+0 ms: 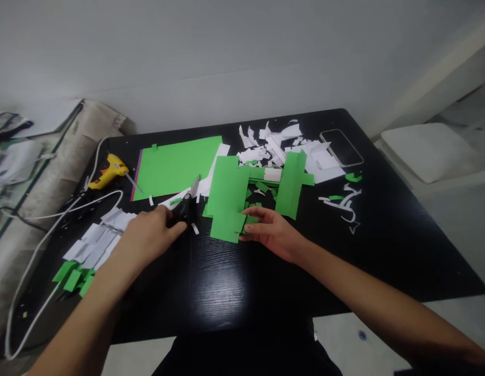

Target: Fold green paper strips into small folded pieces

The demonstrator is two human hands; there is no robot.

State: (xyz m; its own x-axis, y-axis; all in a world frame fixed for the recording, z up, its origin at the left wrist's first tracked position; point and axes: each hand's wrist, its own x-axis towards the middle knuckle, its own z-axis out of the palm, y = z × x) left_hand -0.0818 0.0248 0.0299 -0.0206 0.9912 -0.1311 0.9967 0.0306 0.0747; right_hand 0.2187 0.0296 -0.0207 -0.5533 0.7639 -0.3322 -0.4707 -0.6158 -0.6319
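My left hand (148,237) is closed around the black handles of a pair of scissors (188,201), whose blades point up and away toward a large green sheet (175,166). My right hand (272,230) lies with fingers stretched out, its fingertips touching the lower edge of a cut green paper piece (227,201). A second folded green piece (292,184) lies just beyond the right hand. Small green and white scraps sit between the two pieces.
A yellow glue gun (108,171) with a white cord (38,245) lies at the left of the black table (234,282). White strips (97,240) and green bits (73,277) sit near the left edge. White paper offcuts (277,143) and a phone (341,147) lie at the back.
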